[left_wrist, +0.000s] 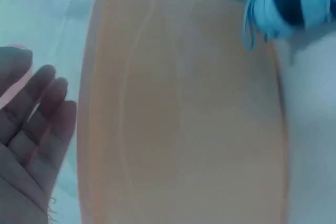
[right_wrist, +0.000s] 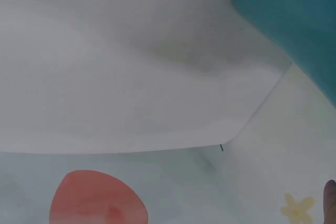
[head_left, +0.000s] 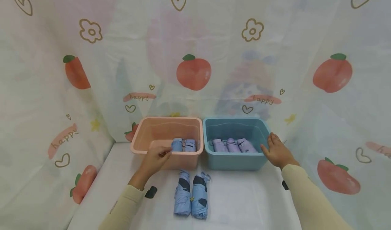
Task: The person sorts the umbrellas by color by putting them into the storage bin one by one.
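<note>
My left hand hovers at the front rim of the peach bin, its fingers loosely bent and holding nothing; the left wrist view shows the same hand with fingers extended. Inside that bin lie two folded blue umbrellas. On the right, my right hand is at the right rim of the blue bin, fingers straight. Three folded purple umbrellas lie side by side in it. Only a fingertip of that hand enters the right wrist view.
Two folded blue umbrellas with dark patches, a left one and a right one, lie on the white table in front of the bins. A printed curtain encloses the back and sides. Both bins stand side by side near its back wall.
</note>
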Demonstrator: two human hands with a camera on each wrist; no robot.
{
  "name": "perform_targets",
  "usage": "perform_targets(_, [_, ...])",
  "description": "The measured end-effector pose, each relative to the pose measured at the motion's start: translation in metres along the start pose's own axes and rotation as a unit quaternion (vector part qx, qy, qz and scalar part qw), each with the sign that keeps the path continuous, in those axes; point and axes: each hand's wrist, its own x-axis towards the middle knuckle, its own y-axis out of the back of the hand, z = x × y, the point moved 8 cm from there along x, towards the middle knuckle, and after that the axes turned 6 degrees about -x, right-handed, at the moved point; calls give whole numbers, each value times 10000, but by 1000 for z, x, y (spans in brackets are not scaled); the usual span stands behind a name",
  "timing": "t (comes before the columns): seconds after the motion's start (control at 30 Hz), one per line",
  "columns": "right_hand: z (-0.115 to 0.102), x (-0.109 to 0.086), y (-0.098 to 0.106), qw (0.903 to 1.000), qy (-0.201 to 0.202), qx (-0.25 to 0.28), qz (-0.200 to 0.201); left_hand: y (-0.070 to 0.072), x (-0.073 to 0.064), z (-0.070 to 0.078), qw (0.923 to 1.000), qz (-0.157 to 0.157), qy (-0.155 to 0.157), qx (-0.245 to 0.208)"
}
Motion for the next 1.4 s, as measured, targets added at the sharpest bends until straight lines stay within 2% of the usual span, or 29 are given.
perform_targets(0.1, [1, 0, -2, 9999, 30, 5, 117, -6, -18, -6, 9987, 33, 384, -343])
perform_targets(0.2, [4, -1, -2, 9999, 20, -3, 162, -22, -37, -19, 9923, -226, 975, -726])
perform_targets(0.3, [4, -3, 0, 9999, -15, 24, 100, -41, -58, -33, 9793, -680, 1667, -924])
perform_targets(0.43, [2, -6, 4, 10000, -54, 3, -34, -65, -83, -46, 9585, -1290, 2383, -885])
perform_targets(0.6, [1, -7, 8, 9999, -75, -65, -12, -87, -107, -56, 9382, -1687, 2884, -907])
perform_targets(0.73, [2, -6, 7, 9999, -104, -130, 28, -96, -118, -60, 9311, -1781, 2997, -1076])
perform_targets(0.93, [1, -5, 4, 9998, -188, -53, -55, -106, -127, -61, 9230, -2036, 3023, -1235])
perform_targets(1.07, [-2, -5, 4, 9998, -183, -23, -36, -113, -133, -63, 9082, -2161, 3274, -1459])
perform_targets(1.17, [-1, -5, 2, 9998, -197, -19, -36, -118, -136, -64, 9005, -2224, 3329, -1699])
perform_targets(1.33, [-4, -5, 2, 9999, -148, 15, -20, -130, -134, -60, 9002, -2375, 3054, -1998])
perform_targets(1.4, [-6, -4, 4, 9999, -112, 48, 7, -134, -131, -59, 9043, -2339, 2986, -1960])
